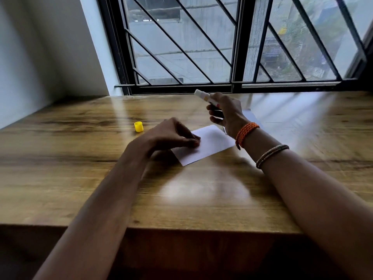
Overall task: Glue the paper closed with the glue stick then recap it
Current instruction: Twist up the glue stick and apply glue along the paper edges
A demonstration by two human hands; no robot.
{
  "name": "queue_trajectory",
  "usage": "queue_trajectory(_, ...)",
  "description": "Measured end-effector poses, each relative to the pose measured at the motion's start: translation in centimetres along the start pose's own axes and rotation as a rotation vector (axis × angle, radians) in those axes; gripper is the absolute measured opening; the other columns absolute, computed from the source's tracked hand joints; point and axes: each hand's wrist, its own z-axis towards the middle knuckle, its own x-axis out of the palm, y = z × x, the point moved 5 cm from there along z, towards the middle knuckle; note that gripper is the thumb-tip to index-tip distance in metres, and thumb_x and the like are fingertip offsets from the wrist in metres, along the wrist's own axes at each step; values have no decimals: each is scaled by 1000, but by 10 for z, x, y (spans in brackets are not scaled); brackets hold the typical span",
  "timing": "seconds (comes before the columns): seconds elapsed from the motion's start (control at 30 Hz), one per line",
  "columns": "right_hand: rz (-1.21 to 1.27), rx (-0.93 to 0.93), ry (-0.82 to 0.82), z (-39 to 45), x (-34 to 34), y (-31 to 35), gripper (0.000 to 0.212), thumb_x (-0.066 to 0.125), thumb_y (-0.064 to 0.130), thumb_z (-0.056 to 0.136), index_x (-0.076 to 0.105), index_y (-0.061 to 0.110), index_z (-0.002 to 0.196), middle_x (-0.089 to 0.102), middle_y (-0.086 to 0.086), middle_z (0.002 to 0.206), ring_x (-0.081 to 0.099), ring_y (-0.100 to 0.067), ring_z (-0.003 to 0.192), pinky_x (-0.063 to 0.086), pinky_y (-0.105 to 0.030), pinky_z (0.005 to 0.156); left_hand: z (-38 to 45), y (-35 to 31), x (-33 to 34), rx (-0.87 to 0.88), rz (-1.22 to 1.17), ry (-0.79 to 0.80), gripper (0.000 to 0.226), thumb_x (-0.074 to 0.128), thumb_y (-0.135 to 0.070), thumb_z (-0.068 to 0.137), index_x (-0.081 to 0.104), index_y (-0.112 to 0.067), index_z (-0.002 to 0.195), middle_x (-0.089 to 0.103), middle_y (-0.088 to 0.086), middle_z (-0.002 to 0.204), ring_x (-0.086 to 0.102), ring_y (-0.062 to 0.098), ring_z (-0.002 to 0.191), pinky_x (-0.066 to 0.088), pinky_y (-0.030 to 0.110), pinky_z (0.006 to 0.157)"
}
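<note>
Her left hand (177,136) pinches the folded paper (210,144) flat, her right hand (224,112) grips the open glue stick (202,96), so press that edge firmly, then fetch the yellow cap (138,126)

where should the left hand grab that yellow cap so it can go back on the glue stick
Probably by its round side wall, thumb and finger pinching from above. The yellow cap stands apart on the table, left of the paper; which end is open is too blurred to tell. The left hand is nearest, while the right hand holds the glue stick.
</note>
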Motion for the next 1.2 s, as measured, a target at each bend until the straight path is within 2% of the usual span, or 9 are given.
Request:
queue_trajectory(0.2, -21, 3, 132, -5, 11, 2, 5, 65, 19, 80, 64, 14, 80, 58, -2, 65, 55, -13, 59, 50, -24, 56, -21, -6, 17, 146, -234, 195, 24, 74, -5, 74, 73, -7, 98, 72, 3, 105, 63, 9, 109, 45, 13, 91)
queue_trajectory(0.37, 13, 18, 210, -11, 17, 1, 6, 67, 17, 80, 63, 15, 84, 51, -1, 75, 51, -14, 66, 51, -26, 58, -30, -16, 9, 253, 70, -239, 19, 73, -13, 76, 73, -10, 95, 71, -2, 104, 63, 12, 107, 42, 13, 92)
queue_trajectory(0.47, -8, -8, 199, -11, 16, 3, 8, 69, 22, 82, 62, 18, 81, 52, 0, 80, 52, -15, 74, 50, -27, 62, -44, -11, -5, 121, 228, -454, 22, 64, -37, 84, 72, -18, 93, 72, -1, 98, 64, 16, 97, 49, 33, 88)
queue_trajectory(0.57, -135, -69, 202, -10, 15, 4, 15, 67, 29, 84, 63, 15, 89, 55, 3, 79, 53, -12, 75, 52, -29, 68, -57, 2, -2, -109, 333, -344, 36, 61, -54, 79, 67, -24, 98, 67, -1, 98, 60, 20, 94, 50, 40, 85)
queue_trajectory(0.63, -229, -104, 248, -11, 17, 4, 24, 66, 27, 85, 66, 6, 95, 62, 4, 78, 54, -12, 76, 55, -30, 72, -62, 6, 5, -125, 317, -258, 46, 61, -56, 78, 62, -25, 113, 63, -1, 116, 57, 21, 106, 47, 40, 93)
queue_trajectory(0.8, -269, -186, 316, -16, 22, 10, 16, 65, 14, 84, 63, 12, 69, 57, -4, 67, 54, -18, 69, 57, -33, 67, -65, 14, 13, -153, 352, -163, 58, 50, -54, 86, 40, -31, 139, 31, -6, 152, 27, 14, 140, 20, 42, 116)
queue_trajectory(0.97, -473, -296, 517, -27, 30, 11, 9, 67, 15, 83, 70, 10, 76, 60, -7, 69, 60, -15, 65, 59, -31, 67, -63, 12, 7, -112, 331, -268, 48, 56, -33, 89, 47, -22, 134, 40, 0, 143, 32, 21, 133, 26, 43, 111)
queue_trajectory(1.1, -542, -339, 524, -31, 33, 9, 15, 66, 16, 86, 67, 1, 88, 67, -13, 74, 67, -14, 57, 59, -29, 58, -64, 9, 5, -74, 274, -288, 34, 57, -25, 88, 56, -20, 121, 55, 3, 127, 49, 25, 116, 39, 40, 100)
queue_trajectory(1.2, -515, -321, 565, -31, 35, 7, 16, 67, 12, 85, 65, 2, 97, 66, -12, 77, 67, -14, 62, 60, -30, 61, -64, 9, 7, -73, 260, -252, 32, 55, -24, 89, 58, -23, 122, 56, 0, 132, 49, 21, 122, 36, 42, 106)
